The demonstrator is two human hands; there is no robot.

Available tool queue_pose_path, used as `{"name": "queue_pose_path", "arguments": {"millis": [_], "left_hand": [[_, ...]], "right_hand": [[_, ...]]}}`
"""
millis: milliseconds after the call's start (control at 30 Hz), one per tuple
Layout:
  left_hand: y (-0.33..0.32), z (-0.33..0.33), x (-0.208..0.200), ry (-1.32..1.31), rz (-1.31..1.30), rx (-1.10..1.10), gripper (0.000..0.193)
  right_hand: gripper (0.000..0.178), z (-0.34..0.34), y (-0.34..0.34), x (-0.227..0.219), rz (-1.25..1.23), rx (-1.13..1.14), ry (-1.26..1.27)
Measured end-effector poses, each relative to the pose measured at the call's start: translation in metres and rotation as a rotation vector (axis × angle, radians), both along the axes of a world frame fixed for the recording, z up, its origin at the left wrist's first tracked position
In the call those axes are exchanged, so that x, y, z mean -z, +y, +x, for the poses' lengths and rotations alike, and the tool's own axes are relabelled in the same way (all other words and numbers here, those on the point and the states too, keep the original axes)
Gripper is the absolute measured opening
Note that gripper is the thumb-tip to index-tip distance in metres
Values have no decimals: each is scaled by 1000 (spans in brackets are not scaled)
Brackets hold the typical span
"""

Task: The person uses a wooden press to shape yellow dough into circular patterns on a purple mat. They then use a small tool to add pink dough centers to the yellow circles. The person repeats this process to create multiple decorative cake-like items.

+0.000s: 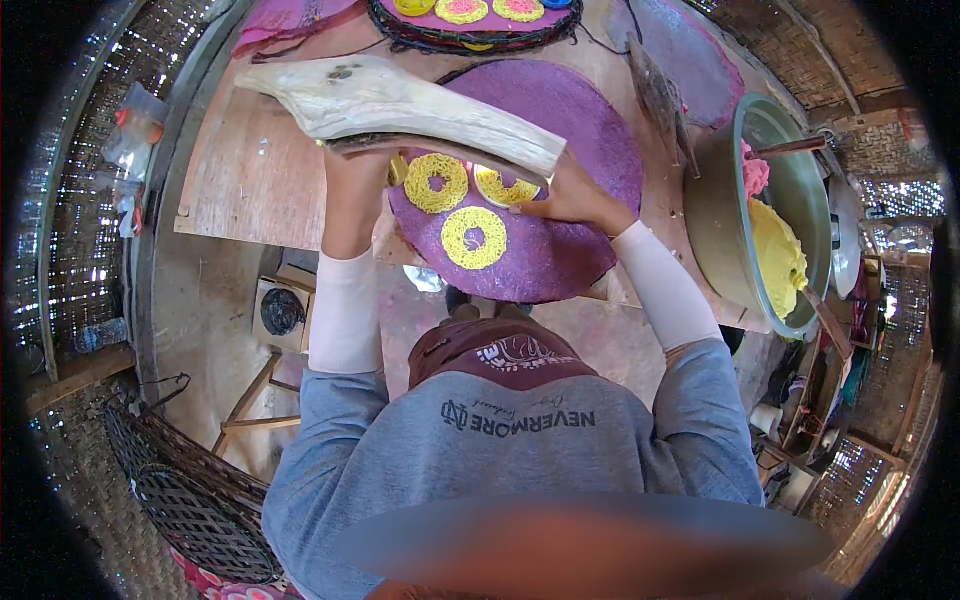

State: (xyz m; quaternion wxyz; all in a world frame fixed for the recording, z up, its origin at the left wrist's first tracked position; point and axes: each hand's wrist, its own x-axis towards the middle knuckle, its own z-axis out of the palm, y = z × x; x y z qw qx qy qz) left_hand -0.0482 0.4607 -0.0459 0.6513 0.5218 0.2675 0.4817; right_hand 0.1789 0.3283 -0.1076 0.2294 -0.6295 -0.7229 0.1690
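A long pale wooden piece (400, 100) with a darker underside slants across the front of both my hands. My left hand (352, 190) reaches up beneath its left part, its fingers hidden by the wood. A small yellow object (398, 168) shows beside that hand. My right hand (575, 195) is under the wood's right end, thumb pressed on the rim of a pale ring mould (510, 187) with yellow strands inside. Two yellow rings of noodle-like strands, one at left (436, 183) and one nearer me (474, 238), lie on the round purple mat (560, 265).
The mat overhangs the near edge of the wooden table (250, 190). At right stands a large green pot (705, 215) with yellow dough (775, 255) and pink dough (755, 175). A round tray (480, 42) with pink-and-yellow rings sits at the back. A woven basket (200, 510) is at lower left.
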Motion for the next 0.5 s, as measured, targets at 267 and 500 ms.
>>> {"name": "queue_pose_path", "arguments": {"millis": [267,500], "left_hand": [[-1,2,3,4,-28,29,15],[-5,3,2,-54,-21,23,17]], "right_hand": [[100,1,-1,1,40,-14,-67],[101,-5,-50,-34,103,246,140]]}}
